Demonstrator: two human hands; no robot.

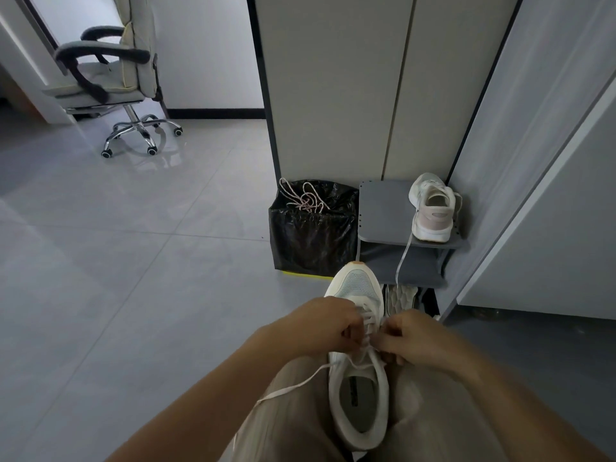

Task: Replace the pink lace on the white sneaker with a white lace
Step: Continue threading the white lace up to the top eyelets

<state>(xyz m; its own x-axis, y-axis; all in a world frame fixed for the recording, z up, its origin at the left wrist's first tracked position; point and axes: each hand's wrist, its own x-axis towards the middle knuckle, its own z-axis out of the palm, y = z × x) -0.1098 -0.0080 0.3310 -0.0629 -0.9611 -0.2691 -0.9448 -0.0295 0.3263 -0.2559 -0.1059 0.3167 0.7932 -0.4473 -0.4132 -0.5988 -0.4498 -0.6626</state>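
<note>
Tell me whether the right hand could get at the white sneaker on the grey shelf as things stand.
Probably yes, once it lets go. The right hand is pinching the white lace of the white sneaker on the lap. The white sneaker on the grey shelf sits ahead, uncovered, nothing between.

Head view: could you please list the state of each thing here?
Sneaker on lap: partly laced, white lace
Left hand: pinching lace
Right hand: pinching lace
Pink lace: draped over bin
Bin: open, bagged
Second sneaker: on shelf, lace dangling
</note>
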